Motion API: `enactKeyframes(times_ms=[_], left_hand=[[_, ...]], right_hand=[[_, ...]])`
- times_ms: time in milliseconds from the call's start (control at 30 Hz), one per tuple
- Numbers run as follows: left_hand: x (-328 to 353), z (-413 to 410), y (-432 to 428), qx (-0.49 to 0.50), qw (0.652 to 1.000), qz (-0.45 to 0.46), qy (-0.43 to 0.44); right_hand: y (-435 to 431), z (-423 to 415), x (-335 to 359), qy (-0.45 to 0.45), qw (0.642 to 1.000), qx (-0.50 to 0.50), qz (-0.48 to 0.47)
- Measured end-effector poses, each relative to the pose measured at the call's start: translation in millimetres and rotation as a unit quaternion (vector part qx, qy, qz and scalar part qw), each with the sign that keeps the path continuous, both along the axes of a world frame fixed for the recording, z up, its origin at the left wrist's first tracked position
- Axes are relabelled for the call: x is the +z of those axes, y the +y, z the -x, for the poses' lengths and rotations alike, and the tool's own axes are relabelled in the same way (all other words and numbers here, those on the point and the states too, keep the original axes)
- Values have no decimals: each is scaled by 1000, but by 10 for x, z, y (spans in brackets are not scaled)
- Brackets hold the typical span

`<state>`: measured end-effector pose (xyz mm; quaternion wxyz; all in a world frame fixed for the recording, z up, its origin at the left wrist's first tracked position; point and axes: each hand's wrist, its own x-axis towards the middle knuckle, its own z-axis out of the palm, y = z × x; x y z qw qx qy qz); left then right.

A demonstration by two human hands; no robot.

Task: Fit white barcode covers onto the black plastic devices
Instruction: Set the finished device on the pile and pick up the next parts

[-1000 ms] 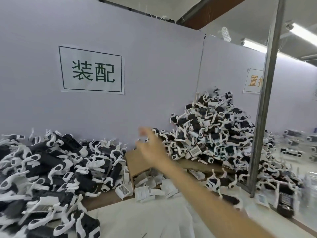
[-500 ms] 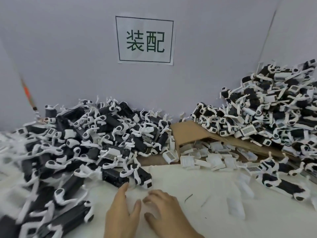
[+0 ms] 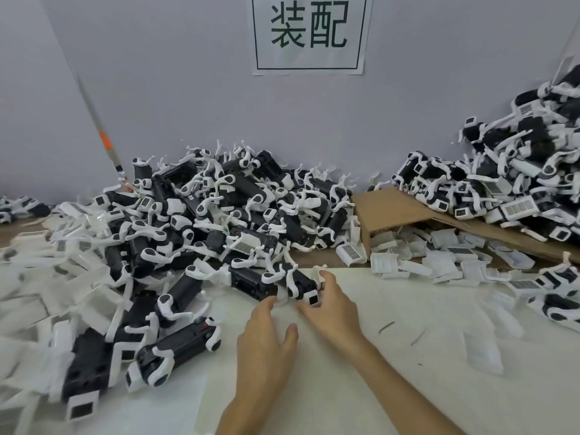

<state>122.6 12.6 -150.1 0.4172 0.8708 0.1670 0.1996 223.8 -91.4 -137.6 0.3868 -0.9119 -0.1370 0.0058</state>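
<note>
device: black device (image 3: 306, 285) at pile edge, left of cardboard box (image 3: 392, 211);
right hand (image 3: 332, 309): fingers pinching device end;
left hand (image 3: 266, 340): fingers loosely spread, holding nothing;
covers: white covers (image 3: 439, 259) spilling from box onto tabletop (image 3: 376, 387)

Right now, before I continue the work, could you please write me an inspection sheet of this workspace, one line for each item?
Surface: white sheet covers the table.
Job's things: heap of black devices at left. Second heap at right, some with barcode covers fitted. Loose white covers spill from a cardboard box.
Clutter: small dark scraps on the sheet; blurred white pieces at far left.
Grippers: right hand grips the end of the nearest device. Left hand is open with straight fingers, close to it; touch cannot be told.
Cables: nothing seen.
Surroundings: grey partition wall, paper sign, pole with orange band leaning at left.
</note>
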Motion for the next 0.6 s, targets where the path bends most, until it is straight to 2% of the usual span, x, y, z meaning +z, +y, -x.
enactKeyframes(times_ms=[133,233,300,400,500,600], left_hand=[[-15,-40,20,12,1000,5,-6],[-2,-43,4,18,1000,1,-6],[21,-27,-3,14,1000,10,-12],[131,36,-9,16,996,52,-64],[345,99,144,55,990,33,-126],[655,177,437,91,984,12,-151]], right_hand=[[-65,-16,32,16,993,-24,-118],[-252,4,186,-13,978,-58,-201],[-408,37,253,-9,961,-82,-265],[-596,121,223,44,923,-93,-370],[-667,195,185,82,895,-103,-425],[-677,206,208,62,895,-117,-425]])
